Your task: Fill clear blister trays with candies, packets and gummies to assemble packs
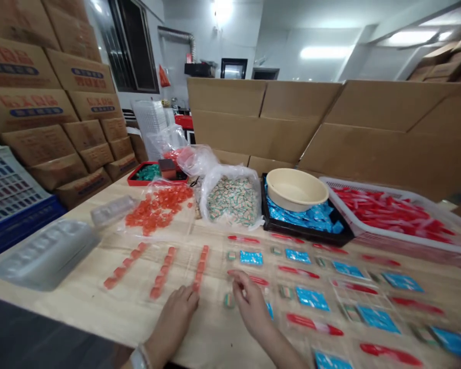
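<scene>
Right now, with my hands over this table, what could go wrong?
Your left hand might nudge the row of translucent orange-red square pieces beside its fingertips out of line. The round cream plastic basin seems to rest on shiny blue packets, so it could tip if bumped.

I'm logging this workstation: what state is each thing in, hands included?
Left hand: palm down, fingertips at an orange row
Right hand: fingers bent, over a red stick
Whitish bag: open, filled with striped pieces
Black tray: holding blue packets
Cream basin: upright, on the packets
White basket: filled with red sticks
Cardboard boxes: stacked
Ceiling light: on
</scene>
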`<state>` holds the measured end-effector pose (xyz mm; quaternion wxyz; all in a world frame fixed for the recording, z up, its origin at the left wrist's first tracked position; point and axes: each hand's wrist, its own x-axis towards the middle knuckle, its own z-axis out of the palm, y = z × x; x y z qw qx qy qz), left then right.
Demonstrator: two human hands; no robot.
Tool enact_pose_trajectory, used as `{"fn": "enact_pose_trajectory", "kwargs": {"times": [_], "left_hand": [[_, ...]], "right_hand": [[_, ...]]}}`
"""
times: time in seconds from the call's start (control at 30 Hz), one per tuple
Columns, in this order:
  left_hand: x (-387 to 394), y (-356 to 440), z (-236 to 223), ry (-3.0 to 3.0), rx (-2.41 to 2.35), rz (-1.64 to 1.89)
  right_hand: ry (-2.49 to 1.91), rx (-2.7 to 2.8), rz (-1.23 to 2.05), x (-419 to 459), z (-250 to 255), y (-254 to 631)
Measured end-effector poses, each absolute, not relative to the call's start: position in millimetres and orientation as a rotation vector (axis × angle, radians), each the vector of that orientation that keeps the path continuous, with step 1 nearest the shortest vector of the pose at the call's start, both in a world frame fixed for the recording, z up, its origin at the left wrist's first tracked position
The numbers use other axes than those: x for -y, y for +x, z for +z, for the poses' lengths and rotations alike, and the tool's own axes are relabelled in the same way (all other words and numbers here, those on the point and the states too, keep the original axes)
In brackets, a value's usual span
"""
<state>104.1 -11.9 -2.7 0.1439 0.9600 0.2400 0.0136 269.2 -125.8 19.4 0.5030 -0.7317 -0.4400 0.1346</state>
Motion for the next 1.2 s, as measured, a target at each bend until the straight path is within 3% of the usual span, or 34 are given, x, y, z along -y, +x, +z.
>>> {"fn": "enact_pose_trajectory", "kwargs": {"times": [0.27,0.4,0.57,0.67,0.77,0.83,1.03,1.2], "left_hand": [[9.8,105.3,1.9,2.978,-0.652,-0.003],[7.9,96.9,11.5,3.029,-0.590,-0.017],[7.6,87.7,29.8,3.030,-0.559,0.154],[-0.6,86.6,38.4,2.932,-0.523,0.446],[-18.0,88.5,38.5,2.629,-0.711,0.880],[-28.9,95.5,34.0,2.315,-0.904,0.979],[-29.8,167.2,29.8,1.550,-0.807,0.478],[-21.1,243.3,44.5,1.485,-0.698,0.310]], "right_hand": [[-1.788,1.307,0.465,123.5,20.0,246.7],[-1.844,1.489,0.376,122.9,27.3,236.3],[-1.912,1.874,0.164,100.2,27.6,226.2],[-1.970,1.890,0.072,86.9,25.7,226.4],[-1.913,1.773,0.051,88.4,34.0,235.2],[-1.807,1.613,0.146,95.0,44.6,245.9],[-1.425,0.702,0.551,112.8,58.8,309.1],[-1.317,0.327,0.589,124.0,43.6,370.4]]}}
